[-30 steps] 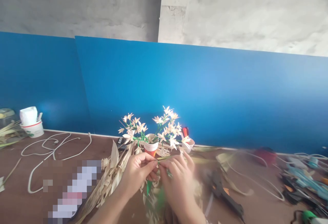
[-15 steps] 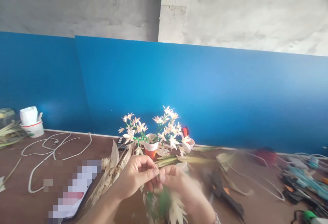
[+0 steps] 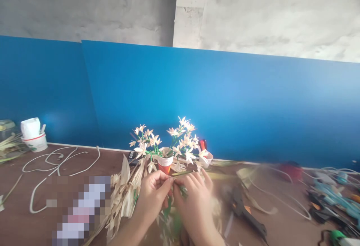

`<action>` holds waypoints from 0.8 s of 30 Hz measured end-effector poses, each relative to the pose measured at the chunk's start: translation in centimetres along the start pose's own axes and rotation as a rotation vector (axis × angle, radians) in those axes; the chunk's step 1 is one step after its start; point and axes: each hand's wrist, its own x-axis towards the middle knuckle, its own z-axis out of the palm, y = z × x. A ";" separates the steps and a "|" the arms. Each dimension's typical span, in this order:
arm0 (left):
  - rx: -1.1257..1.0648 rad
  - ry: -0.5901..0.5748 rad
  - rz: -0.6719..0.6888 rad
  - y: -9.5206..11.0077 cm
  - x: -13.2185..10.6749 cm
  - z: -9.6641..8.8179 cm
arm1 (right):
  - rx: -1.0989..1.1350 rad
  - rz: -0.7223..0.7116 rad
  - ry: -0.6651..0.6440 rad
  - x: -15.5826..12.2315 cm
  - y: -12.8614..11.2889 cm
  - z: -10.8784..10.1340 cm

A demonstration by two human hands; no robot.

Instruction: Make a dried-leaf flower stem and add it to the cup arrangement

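Red paper cup (image 3: 165, 164) of pale flowers (image 3: 171, 141), hands pinching stem (image 3: 182, 172)

Two hands (image 3: 153, 197), one red cup (image 3: 165, 163), one white tub (image 3: 33, 141), one black glue gun (image 3: 244, 211)

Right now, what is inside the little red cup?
Green stems with pale flowers rise out of the red cup. Its wall hides their lower ends, and the left hand covers its base.

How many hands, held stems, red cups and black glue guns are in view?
hands: 2 (left hand, right hand)
green stem, pinched by both hands: 1
red cup: 1
black glue gun: 1
Total: 5
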 end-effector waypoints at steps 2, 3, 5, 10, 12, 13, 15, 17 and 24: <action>-0.023 -0.004 -0.021 0.0 0.0 0.1 | -0.027 -0.037 0.049 0.0 0.2 0.2; -0.029 -0.011 -0.035 0.1 0.0 0.1 | -0.037 -0.050 0.072 0.1 0.4 0.2; -0.020 -0.039 -0.057 0.3 0.1 0.0 | -0.052 -0.071 0.109 0.2 0.6 0.3; 0.074 -0.091 -0.094 1.4 0.3 -0.7 | -0.059 -0.101 0.134 0.3 0.7 0.2; 0.112 -0.099 -0.118 1.7 0.2 -1.0 | -0.053 -0.102 0.128 0.2 0.6 0.2; 0.125 -0.105 -0.126 1.8 0.2 -1.1 | -0.051 -0.100 0.123 0.2 0.6 0.2; 0.117 -0.114 -0.124 1.9 0.2 -1.3 | -0.043 -0.091 0.111 0.2 0.6 0.2; 0.093 -0.131 -0.097 1.9 0.4 -1.5 | -0.019 -0.070 0.078 0.2 0.7 0.1; 0.138 -0.203 0.015 1.9 0.8 -2.4 | 0.346 0.256 -0.351 0.8 1.3 -1.4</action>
